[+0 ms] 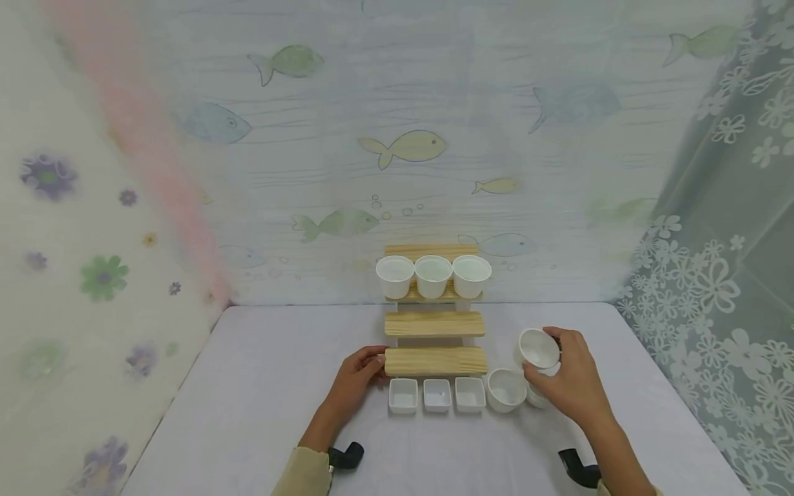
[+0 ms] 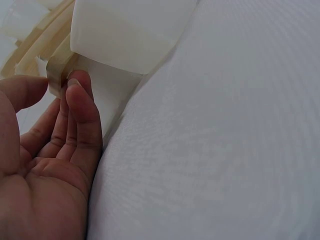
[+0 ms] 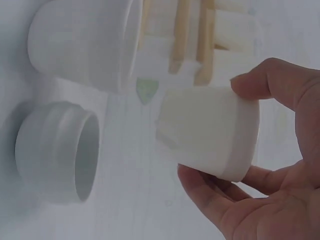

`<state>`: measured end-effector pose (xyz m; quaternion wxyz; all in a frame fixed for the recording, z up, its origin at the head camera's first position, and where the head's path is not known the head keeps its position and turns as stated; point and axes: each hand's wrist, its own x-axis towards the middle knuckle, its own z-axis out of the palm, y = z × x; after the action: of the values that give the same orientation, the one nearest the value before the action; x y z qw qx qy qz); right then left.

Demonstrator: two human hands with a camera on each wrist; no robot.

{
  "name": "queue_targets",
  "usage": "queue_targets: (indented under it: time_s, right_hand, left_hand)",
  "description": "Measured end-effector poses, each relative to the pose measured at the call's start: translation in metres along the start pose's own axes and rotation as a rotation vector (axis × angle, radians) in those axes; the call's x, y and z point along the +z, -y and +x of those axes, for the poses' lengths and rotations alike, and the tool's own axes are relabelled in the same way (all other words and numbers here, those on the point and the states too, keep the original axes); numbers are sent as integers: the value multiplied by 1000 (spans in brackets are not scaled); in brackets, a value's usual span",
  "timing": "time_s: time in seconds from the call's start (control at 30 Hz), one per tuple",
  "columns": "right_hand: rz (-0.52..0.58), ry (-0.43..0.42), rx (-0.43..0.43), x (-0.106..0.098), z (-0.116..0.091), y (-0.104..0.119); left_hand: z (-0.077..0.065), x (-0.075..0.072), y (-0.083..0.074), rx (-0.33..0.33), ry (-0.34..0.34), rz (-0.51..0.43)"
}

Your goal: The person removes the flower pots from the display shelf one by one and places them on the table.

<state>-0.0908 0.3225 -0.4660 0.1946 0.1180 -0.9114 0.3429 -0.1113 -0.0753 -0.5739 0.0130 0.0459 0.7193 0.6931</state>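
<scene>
Between thumb and fingers my right hand holds a round white cup, raised to the right of a stepped wooden stand. In the right wrist view the cup is gripped near its rim. My left hand pinches the left end of the stand's lowest wooden step. Below the held cup stand a round white bowl and a second small one, partly hidden by my right hand. Three white cups sit side by side on an upper step.
Three small square white dishes stand in a row before the lowest step. A white cloth covers the table. Behind rises a fish-print curtain, with a lace flower curtain along the right edge.
</scene>
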Motion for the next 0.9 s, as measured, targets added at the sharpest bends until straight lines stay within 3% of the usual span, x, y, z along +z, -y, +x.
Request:
queue_targets:
  time_s: [0.57, 0.9]
  right_hand:
    - [-27, 88, 86, -20, 3, -25]
    - [-81, 115, 95, -31, 4, -38]
  left_hand:
    - [0, -1, 1, 5, -5, 4]
    - [0, -1, 1, 5, 3, -7]
